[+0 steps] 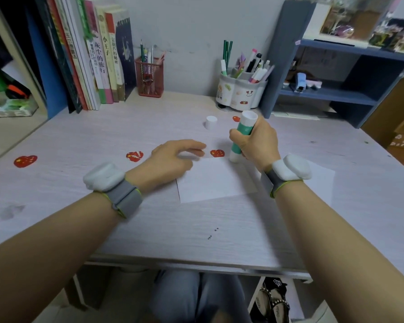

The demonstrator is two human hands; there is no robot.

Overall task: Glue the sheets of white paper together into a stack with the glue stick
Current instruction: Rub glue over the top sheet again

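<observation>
Partly blurred, left hand [173,159] seemingly rests on white paper [210,183]

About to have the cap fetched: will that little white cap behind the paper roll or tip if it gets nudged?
The white cap looks short and wide and stands on its end on the desk, so a light nudge would probably slide it, not tip it. If knocked onto its round side, it would likely roll. It looks like light plastic.
</observation>
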